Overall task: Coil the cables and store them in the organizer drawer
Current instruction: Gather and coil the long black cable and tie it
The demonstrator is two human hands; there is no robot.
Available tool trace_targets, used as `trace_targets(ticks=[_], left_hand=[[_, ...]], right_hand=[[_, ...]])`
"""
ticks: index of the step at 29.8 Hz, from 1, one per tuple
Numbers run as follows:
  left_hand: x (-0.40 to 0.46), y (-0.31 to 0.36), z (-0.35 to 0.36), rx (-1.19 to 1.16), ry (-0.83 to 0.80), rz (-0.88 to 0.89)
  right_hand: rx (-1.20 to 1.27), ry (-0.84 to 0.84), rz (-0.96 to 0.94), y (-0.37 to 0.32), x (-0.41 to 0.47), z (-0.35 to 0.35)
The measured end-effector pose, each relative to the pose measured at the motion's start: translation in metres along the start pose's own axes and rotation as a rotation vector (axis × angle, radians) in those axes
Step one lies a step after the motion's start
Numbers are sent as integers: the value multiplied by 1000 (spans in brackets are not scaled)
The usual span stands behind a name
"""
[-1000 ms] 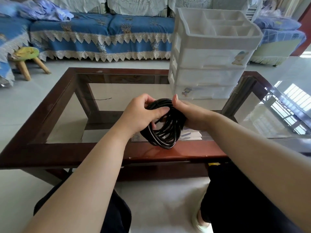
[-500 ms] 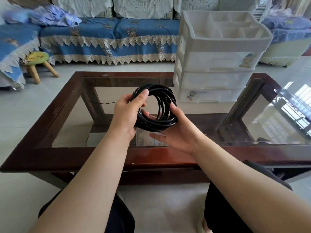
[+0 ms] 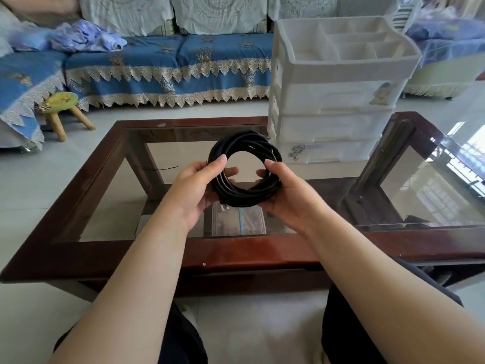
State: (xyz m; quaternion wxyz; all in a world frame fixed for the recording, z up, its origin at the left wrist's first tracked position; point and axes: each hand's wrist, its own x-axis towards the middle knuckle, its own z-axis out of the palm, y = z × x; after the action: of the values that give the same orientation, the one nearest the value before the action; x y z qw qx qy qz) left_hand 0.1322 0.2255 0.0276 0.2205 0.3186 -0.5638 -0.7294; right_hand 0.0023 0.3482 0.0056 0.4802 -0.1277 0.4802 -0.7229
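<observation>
Living room, glass-topped coffee table, blue sofa behind. White drawer organizer sits at the table's far right, drawers closed. Your left hand and right hand both grip the coiled black cable, held above the table's middle.

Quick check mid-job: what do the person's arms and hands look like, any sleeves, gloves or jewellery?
Both forearms are bare with no sleeves in view. The left hand and right hand wear no gloves, and no rings, watch or bracelets show. Nails are short and unpainted.
</observation>
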Motion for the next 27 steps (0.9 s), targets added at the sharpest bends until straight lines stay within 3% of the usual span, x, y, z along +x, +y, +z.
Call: trace_targets(ticks=[2,4,7,11,14,17,22,25,27], left_hand=[[0,0,-5,169,27,42],[-2,3,-6,489,29,193],[-9,6,-1,869,-127,336],[-15,-5,10,1051,-413,255],[-14,-21,14,1233,-423,233],[-14,-29,21,1390,-291,279],[-7,-28,17,1564,-104,541],[-6,-22,2,1452,-57,461],[-2,-14,-15,1327,3,348]], right_hand=[[-233,52,-35,-10,-1,-8],[-528,85,-62,-15,-4,-14],[-845,2,-74,-14,-10,-14],[-1245,-124,-60,-10,-21,-4],[-1448,-180,-86,-5,-25,1],[-1426,-176,-111,-3,-22,0],[-1270,-128,-161,2,-11,-3],[-1016,-201,-146,3,-3,-1],[-915,-135,-205,4,11,2]])
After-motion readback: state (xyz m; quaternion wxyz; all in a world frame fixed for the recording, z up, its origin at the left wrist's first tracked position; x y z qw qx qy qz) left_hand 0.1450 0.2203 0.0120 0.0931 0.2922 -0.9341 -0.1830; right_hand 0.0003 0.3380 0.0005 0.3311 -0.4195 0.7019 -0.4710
